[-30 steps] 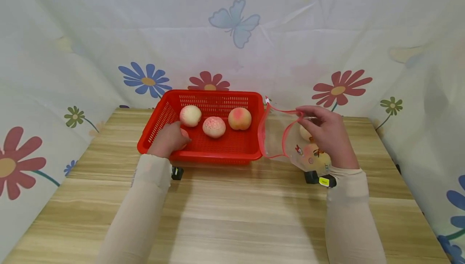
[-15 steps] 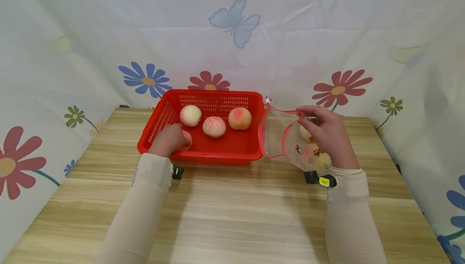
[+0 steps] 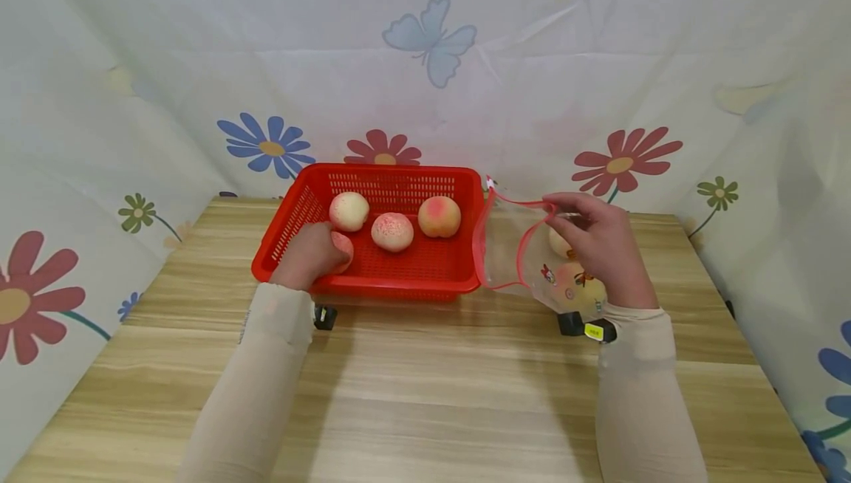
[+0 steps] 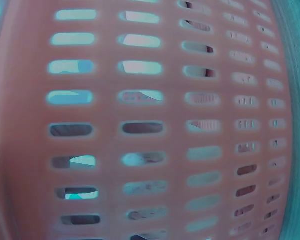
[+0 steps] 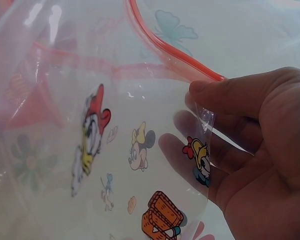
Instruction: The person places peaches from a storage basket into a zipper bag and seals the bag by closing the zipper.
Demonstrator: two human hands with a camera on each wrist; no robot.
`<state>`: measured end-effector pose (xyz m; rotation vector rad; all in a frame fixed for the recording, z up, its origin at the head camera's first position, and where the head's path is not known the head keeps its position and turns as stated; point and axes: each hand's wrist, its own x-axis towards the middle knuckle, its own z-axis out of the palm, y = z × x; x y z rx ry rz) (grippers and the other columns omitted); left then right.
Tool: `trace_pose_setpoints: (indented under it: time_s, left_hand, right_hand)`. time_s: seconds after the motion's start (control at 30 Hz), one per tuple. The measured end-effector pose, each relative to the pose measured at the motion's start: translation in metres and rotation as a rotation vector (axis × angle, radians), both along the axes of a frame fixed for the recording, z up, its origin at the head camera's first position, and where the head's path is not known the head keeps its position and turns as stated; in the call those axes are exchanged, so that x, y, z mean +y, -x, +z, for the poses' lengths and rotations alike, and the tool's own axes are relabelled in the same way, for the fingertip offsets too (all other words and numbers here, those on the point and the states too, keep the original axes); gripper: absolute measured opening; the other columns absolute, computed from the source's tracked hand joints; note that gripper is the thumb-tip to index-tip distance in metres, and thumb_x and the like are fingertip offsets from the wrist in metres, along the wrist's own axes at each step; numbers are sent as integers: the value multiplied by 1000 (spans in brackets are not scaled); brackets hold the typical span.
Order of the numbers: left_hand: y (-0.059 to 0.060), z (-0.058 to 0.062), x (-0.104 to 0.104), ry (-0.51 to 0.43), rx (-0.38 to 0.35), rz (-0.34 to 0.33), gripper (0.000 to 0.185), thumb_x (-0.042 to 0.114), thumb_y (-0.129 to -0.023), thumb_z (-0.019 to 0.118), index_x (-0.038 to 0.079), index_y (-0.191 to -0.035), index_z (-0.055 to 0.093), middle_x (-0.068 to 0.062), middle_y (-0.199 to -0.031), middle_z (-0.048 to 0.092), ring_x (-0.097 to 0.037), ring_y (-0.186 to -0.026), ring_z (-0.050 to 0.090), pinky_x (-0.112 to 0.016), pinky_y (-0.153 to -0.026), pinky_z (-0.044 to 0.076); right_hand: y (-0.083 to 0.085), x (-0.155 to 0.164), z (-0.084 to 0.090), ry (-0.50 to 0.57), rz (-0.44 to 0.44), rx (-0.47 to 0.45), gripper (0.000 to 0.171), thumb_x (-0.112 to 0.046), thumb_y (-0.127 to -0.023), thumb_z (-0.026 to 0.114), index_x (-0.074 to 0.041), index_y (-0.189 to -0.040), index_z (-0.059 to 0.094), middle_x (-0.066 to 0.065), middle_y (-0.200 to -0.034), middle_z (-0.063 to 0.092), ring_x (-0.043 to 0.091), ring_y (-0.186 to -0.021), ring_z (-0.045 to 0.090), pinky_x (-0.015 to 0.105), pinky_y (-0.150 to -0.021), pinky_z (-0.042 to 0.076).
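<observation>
In the head view my left hand [image 3: 307, 252] reaches into the left end of a red slotted plastic basket [image 3: 399, 285]. Its fingers curl round a pink peach [image 3: 343, 249], which they partly hide. Three more peaches lie beside it: a pale one [image 3: 349, 211], a speckled one [image 3: 392, 232] and an orange-pink one [image 3: 439, 217]. The basket's wall [image 4: 170, 145] fills the left wrist view, hiding the hand there. My right hand [image 3: 601, 243] pinches the red-edged mouth of a clear zip bag [image 3: 503, 243], holding it agape. The right wrist view shows thumb and fingers [image 5: 230, 97] gripping that edge.
Through the bag's cartoon-printed film, pale peaches [image 3: 585, 292] show below the right hand. Basket and bag stand side by side on a wood-grain table [image 3: 439, 394]. A flower-printed cloth [image 3: 518, 99] hangs close behind them.
The peach under my left hand shows more now, and the fingers have shifted slightly up and back on it. The right hand and the bag have stayed put.
</observation>
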<state>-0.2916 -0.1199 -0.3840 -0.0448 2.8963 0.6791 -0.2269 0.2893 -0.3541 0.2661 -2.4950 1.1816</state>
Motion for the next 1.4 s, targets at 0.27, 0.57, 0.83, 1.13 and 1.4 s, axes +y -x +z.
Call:
trace_pose_setpoints:
  time_s: [0.27, 0.57, 0.83, 1.13, 1.4]
  left_hand:
    - [-1, 5, 4, -4, 72, -2, 29, 15, -72, 75, 7, -97, 61, -12, -85, 67, -26, -71, 60, -32, -65, 56]
    - [-7, 15, 9, 10, 70, 22, 51, 20, -75, 78, 6, -119, 56, -14, -102, 66, -29, -83, 60, -44, -79, 59]
    - [-12, 24, 12, 20, 95, 5, 57, 20, -75, 79, 5, -124, 53, -15, -107, 65, -30, -87, 59, -46, -80, 58]
    - [-19, 32, 20, 62, 164, -24, 63, 20, -72, 80, 4, -126, 52, -15, -109, 62, -32, -96, 54, -49, -81, 58]
    - [-25, 36, 25, 58, 190, -19, 76, 20, -71, 82, 5, -136, 47, -16, -120, 56, -32, -105, 51, -53, -82, 57]
  right_hand:
    - [-1, 0, 1, 6, 14, 15, 29, -21, -92, 65, -14, -121, 67, 8, -105, 71, 18, -88, 67, 5, -74, 48]
    - [-2, -1, 1, 4, 14, 13, 30, -20, -93, 65, -14, -122, 67, 9, -106, 70, 21, -91, 67, 3, -76, 46]
    - [-2, -1, 2, 3, 14, 7, 30, -21, -93, 65, -14, -122, 67, 9, -107, 70, 22, -91, 68, 3, -76, 45]
    - [-2, -1, 2, 4, 5, -6, 30, -20, -93, 64, -14, -123, 66, 9, -107, 70, 25, -91, 69, 5, -73, 48]
    - [-2, -1, 1, 16, 1, -17, 30, -19, -92, 65, -14, -122, 66, 8, -107, 70, 26, -90, 70, 9, -69, 50]
